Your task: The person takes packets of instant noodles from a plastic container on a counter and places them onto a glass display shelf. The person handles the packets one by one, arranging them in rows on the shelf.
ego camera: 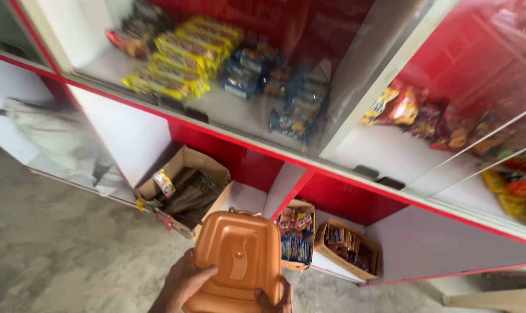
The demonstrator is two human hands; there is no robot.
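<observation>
Both my hands hold an orange plastic lid (238, 262), a rounded rectangle with a moulded centre, low in the head view. My left hand (182, 284) grips its left edge, fingers curled over the top face. My right hand (273, 299) pinches its lower right corner, only a few fingers showing. The lid hangs in front of the bottom shelf of a red and white display cabinet (240, 142).
Open cardboard boxes sit on the bottom shelf: a large one (185, 191) with brown packets, a small one (296, 235) with colourful sachets, another (349, 246) with dark packets. Behind sliding glass above lie yellow packets (179, 58), blue packets (286, 95) and red snack bags (399, 107). The concrete floor (54, 249) lies left.
</observation>
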